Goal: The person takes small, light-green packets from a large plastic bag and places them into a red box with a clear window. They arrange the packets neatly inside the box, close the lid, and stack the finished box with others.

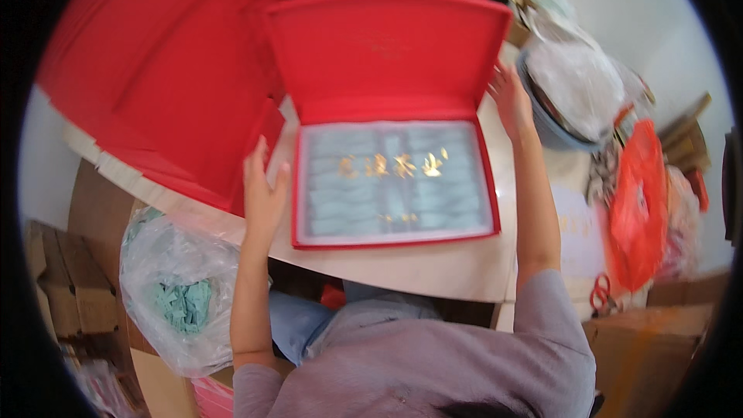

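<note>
A red gift box (387,54) stands on the table before me with its hinged lid raised. Inside it, rows of pale grey-green packets lie under a translucent cover sheet (356,201) printed in gold. My left hand (265,190) is off the box's left side, thumb and fingers apart, its fingertips close to the edge of a red folded piece (263,139); whether they touch I cannot tell. Beside the right edge of the raised lid is my right hand (511,101), slightly blurred, with fingers stretched out and nothing visible in them. Its fingertips are at or very near the lid's edge.
Large red boxes or panels (155,70) are stacked at the far left. A clear plastic bag (186,263) with green wrappers hangs low left. At right are a blue-grey basin (549,120) with white plastic, an orange-red bag (638,201), red-handled scissors (601,294) and a cardboard box (650,340).
</note>
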A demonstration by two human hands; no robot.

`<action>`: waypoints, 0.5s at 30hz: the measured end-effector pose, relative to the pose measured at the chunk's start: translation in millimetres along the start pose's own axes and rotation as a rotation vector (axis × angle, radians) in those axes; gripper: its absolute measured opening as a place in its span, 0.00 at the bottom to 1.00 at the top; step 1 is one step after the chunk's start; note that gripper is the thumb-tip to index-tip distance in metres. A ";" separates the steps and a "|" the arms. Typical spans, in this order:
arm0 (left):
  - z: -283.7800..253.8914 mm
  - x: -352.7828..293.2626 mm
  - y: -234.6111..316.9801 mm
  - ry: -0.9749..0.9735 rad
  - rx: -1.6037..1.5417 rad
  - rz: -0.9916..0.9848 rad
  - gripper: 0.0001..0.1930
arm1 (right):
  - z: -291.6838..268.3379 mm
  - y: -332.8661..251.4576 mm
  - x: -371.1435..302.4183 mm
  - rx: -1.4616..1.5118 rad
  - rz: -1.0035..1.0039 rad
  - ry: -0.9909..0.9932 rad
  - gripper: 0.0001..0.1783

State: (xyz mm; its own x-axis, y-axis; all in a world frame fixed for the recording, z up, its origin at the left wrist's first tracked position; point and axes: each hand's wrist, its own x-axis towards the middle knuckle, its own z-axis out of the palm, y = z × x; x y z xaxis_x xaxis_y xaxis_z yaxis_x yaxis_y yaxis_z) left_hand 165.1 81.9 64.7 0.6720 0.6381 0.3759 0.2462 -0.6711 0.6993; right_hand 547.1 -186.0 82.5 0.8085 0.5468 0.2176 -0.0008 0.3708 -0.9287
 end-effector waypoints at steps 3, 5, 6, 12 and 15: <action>-18.6 -27.7 -31.5 0.000 -0.298 -0.142 0.26 | 8.7 8.9 -7.9 0.086 -0.071 0.069 0.31; -24.8 -45.1 -45.5 -0.008 -0.449 -0.231 0.27 | 10.4 0.8 -36.8 0.263 -0.072 0.015 0.29; -22.9 -48.7 -32.9 0.009 -0.625 -0.290 0.27 | -15.6 8.7 -49.3 0.178 -0.153 -0.041 0.27; -14.2 -74.5 -25.4 -0.293 -0.980 -0.462 0.38 | -29.3 12.2 -147.0 -0.396 0.159 0.129 0.37; -13.1 -80.5 -16.9 -0.400 -0.862 -0.417 0.37 | -11.2 19.0 -188.2 -0.201 0.361 0.024 0.33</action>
State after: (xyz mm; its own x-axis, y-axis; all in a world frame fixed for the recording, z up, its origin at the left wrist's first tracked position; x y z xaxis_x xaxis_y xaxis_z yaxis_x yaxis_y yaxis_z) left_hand 97.7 46.8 30.6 0.8698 0.4798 -0.1148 0.0348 0.1725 0.9844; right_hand 401.5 -290.3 20.5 0.7908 0.5964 -0.1379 -0.1737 0.0025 -0.9848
